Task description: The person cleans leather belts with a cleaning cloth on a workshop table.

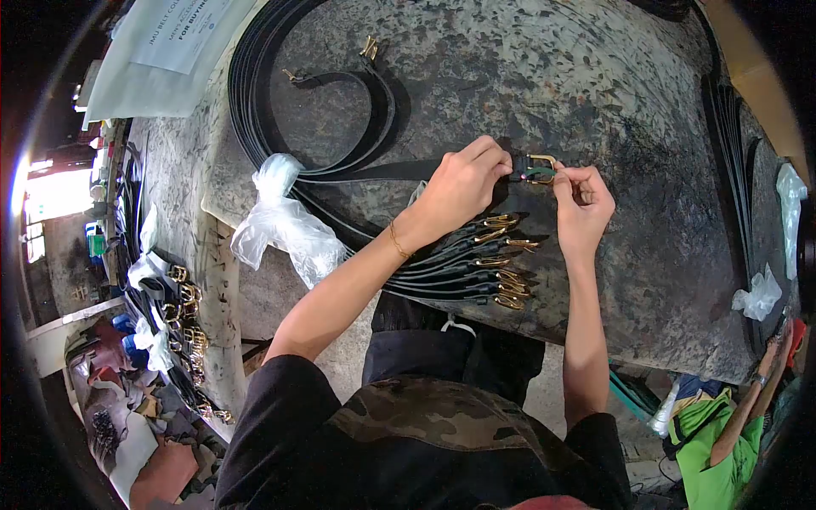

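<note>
Over the table (650, 246): one buckle, two hands

Left hand (459, 187) pinches the belt (395, 172) beside its gold buckle (552, 159); right hand (588, 204), fingers together, grips the buckle's far end. We judge it fitting or checking; next move wants the strap steady. Fingertips hide the join; green bit (538, 173) unclear to us.

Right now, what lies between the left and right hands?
A gold buckle on a black belt, between left hand and right hand, in the head view.
</note>
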Demonstrator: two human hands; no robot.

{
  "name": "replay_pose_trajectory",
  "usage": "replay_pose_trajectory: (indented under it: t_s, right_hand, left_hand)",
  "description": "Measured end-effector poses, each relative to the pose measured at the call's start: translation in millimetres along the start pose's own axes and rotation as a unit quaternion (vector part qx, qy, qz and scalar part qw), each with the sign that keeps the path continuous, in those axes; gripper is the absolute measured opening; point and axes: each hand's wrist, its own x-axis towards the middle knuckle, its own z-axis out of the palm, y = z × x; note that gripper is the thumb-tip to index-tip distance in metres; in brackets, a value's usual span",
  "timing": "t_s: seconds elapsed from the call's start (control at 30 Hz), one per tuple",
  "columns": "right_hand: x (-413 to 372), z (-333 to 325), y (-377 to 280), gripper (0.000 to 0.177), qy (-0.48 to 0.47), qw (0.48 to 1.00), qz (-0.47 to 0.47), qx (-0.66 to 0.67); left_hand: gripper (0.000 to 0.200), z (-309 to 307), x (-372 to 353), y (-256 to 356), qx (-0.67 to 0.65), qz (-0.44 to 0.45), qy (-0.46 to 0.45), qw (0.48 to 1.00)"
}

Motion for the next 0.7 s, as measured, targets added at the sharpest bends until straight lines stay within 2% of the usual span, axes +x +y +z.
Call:
replay_pose_trajectory:
  t_s: [0.1,0.17,0.2,0.27,0.3,0.37,0.53,0.63,0.7]
  right_hand:
    - [0.8,-0.5,-1.6,0.006,0.006,1.0,-0.006,0.007]
    - [3.9,-2.6,-1.2,0.007,0.031,1.0,0.003,0.0]
    - [5.9,-3.8,2.1,0.007,0.031,1.0,0.002,0.0]
    - [10.0,-5.2,10.9,0.007,0.036,0.99,0.008,0.133]
    - [10.8,-4.8,9.0,0.007,0.035,0.99,0.007,0.133]
    - [11.6,-3.8,4.1,0.007,0.052,0.972,0.047,0.223]
    - [13.7,-4.9,7.5,0.005,0.048,0.963,0.043,0.262]
    - [14.5,-4.0,4.5,0.006,0.059,0.961,0.051,0.264]
    - [16.8,-1.2,1.9,0.007,0.066,0.96,0.057,0.265]
  left_hand:
    - [0.005,0.0,0.6,-3.9,-0.021,-0.01,0.031,0.999]
    - [0.006,-1.8,0.4,-9.0,-0.076,-0.088,0.083,0.99]
    - [0.006,-2.4,2.0,-7.0,-0.075,-0.087,0.083,0.99]
    - [0.013,-1.8,5.7,-1.3,-0.08,-0.127,0.099,0.984]
    - [0.013,-0.6,6.1,0.7,-0.08,-0.126,0.1,0.984]
    - [0.02,2.4,6.8,4.6,-0.008,-0.064,0.07,0.995]
    - [0.022,12.0,4.3,2.3,0.003,-0.071,0.08,0.994]
    - [0.016,13.3,1.4,8.7,0.025,-0.037,0.108,0.993]
    - [0.009,12.1,1.9,13.0,0.052,-0.052,0.072,0.995]
